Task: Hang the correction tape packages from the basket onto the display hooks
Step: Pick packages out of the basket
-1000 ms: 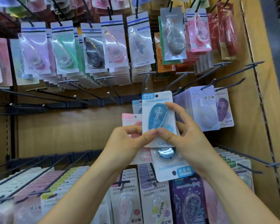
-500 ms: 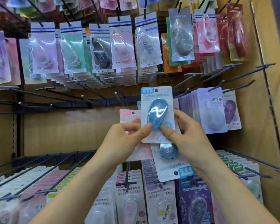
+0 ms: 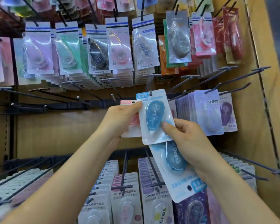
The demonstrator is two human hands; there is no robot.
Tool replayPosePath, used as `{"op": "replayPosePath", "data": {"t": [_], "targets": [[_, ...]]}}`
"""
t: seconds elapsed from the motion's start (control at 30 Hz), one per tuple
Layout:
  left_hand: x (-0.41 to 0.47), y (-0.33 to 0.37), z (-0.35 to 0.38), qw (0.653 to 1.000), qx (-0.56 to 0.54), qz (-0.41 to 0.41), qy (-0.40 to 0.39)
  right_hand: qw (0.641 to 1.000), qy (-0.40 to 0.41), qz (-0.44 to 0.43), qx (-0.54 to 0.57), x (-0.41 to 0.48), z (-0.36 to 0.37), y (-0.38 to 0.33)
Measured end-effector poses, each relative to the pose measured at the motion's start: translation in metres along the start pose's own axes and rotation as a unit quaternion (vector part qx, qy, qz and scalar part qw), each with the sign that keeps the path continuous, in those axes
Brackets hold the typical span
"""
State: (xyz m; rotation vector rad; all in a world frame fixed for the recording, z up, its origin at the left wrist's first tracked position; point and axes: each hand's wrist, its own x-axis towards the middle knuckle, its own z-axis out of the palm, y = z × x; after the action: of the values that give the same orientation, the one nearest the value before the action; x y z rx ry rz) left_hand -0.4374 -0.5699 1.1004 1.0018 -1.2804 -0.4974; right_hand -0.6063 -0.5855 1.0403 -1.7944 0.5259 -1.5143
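While at hook tip (image 3: 150, 92), blue package (image 3: 155, 118) between left grip (image 3: 120, 122), right grip (image 3: 191, 143)

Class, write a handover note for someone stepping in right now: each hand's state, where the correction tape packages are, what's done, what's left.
Left hand: pinches the upright blue package at its top corner, with a pink package behind it in the same hand.
Right hand: holds the inverted blue package; its thumb steadies the upright one's lower part.
Done: the upright package's hole is on the tip of a hook.
Left: slide it back, then hang the inverted blue and pink packages. Basket not in view.
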Motion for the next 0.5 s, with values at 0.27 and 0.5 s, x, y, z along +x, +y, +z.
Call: {"op": "replayPosePath", "data": {"t": [0.27, 0.5], "targets": [[0.017, -0.007, 0.000, 0.996, 0.079, -0.005, 0.030, 0.997, -0.007, 0.061, -0.054, 0.019, 0.009, 0.008], [0.043, -0.026, -0.006, 0.991, 0.123, -0.047, -0.021, 0.989, 0.032, 0.094, -0.105, 0.039, -0.001, 0.017]]}}
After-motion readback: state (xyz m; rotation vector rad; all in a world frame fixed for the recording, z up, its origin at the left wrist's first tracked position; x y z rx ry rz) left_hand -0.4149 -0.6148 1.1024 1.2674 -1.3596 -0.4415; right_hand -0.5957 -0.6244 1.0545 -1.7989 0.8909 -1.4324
